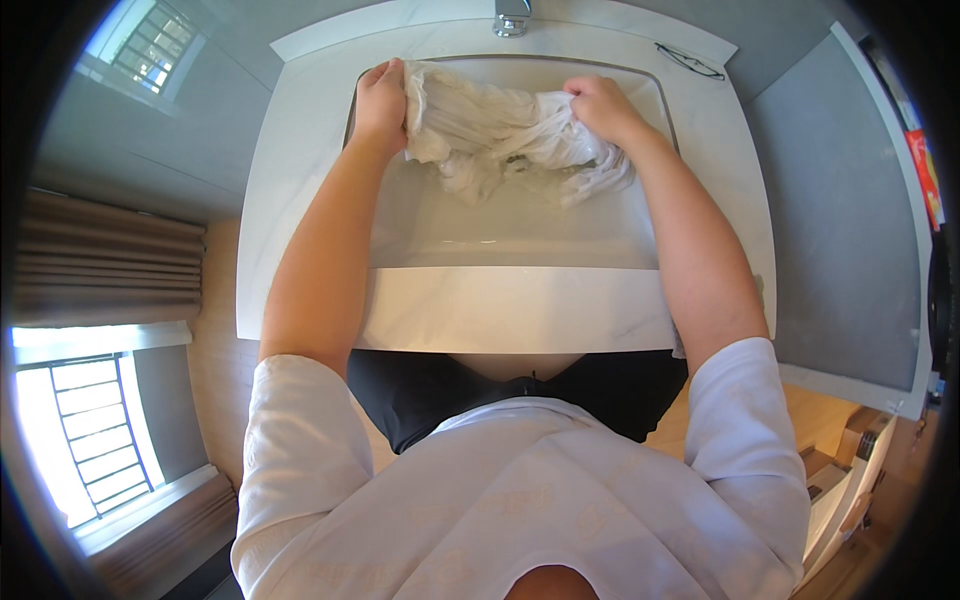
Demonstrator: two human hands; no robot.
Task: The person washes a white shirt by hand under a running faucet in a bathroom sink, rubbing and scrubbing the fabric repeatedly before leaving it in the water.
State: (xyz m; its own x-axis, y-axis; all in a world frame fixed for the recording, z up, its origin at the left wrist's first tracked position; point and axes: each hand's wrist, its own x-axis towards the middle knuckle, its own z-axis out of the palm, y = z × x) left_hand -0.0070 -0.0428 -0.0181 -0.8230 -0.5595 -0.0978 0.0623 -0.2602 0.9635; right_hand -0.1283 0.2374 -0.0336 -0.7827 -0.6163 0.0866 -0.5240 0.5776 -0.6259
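Observation:
A wet, bunched-up white cloth [500,125] stretches between my two hands over the sink basin [520,235]. My left hand [381,105] grips its left end near the basin's left rim, fingers closed round the fabric. On the other side, my right hand [605,108] is closed on the cloth's upper right part. Folds hang down from the middle and right toward the basin. Whether the lowest folds touch water I cannot tell. The cloth's exact kind is hidden by its crumpling.
A chrome faucet [511,18] stands behind the basin at the middle. A pair of glasses [690,61] lies on the white countertop [300,150] at the far right. A grey panel [850,220] rises on the right; a brown curtain [110,260] and a barred window [95,430] are at left.

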